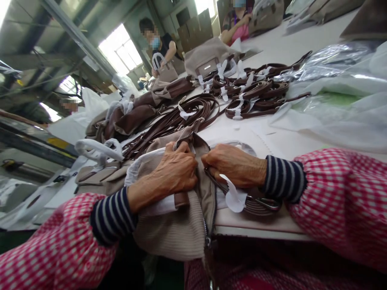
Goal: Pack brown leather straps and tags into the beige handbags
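A beige ribbed handbag (169, 233) lies tilted at the table's front edge, its zippered mouth open toward the right. My left hand (173, 169) is closed on the bag's upper rim, with fingers curled over the zipper edge. White wrapping (163, 205) covers the bag's handle, partly under my left wrist. Just right of the opening, my right hand (232, 163) is closed around part of a brown strap (261, 206); its fingertips are hidden. The strap is coiled below that hand, with a metal clip and a white paper band (234, 197) around it. A zipper pull hangs at the bag's lower corner.
Brown straps (196, 106) lie loosely beyond the bag, with banded coils (256, 94) behind them. Brown and beige bags (136, 117) are piled at left. Clear plastic sheets (341, 100) cover the right side. Two people (165, 50) handle bags across the table.
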`<state>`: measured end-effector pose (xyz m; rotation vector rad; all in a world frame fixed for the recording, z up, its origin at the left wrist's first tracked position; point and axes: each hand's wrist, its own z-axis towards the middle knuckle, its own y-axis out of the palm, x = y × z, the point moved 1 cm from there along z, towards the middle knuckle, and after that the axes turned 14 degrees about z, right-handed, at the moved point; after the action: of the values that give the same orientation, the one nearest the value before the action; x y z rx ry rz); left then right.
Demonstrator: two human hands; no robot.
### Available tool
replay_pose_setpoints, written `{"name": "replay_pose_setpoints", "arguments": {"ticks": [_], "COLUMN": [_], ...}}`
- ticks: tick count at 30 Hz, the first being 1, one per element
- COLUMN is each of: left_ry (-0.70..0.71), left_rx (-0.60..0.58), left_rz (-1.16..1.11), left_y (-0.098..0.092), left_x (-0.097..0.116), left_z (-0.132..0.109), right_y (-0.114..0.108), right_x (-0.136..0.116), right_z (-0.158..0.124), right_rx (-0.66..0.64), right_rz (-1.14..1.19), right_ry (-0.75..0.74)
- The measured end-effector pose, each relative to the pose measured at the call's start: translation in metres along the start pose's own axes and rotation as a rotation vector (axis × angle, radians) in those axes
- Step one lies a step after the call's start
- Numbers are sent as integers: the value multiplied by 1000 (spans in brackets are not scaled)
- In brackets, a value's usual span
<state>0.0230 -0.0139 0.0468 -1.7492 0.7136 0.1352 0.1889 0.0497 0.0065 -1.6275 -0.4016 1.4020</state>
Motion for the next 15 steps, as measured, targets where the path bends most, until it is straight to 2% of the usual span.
{"name": "replay_pose_setpoints", "arguments": {"ticks": [9, 15], "left_ry": [-174, -231], "left_rx": [72, 149], "left_rz": [-380, -575], "left_y": [16, 25], "left_x": [-16, -18], "left_z": [-20, -19], "right_y": [-8, -17], "right_x": [-1, -14], "right_z": [2, 1], "right_rx": [-32, -144], "right_rz": [136, 120], "right_ry": [-80, -76]}}
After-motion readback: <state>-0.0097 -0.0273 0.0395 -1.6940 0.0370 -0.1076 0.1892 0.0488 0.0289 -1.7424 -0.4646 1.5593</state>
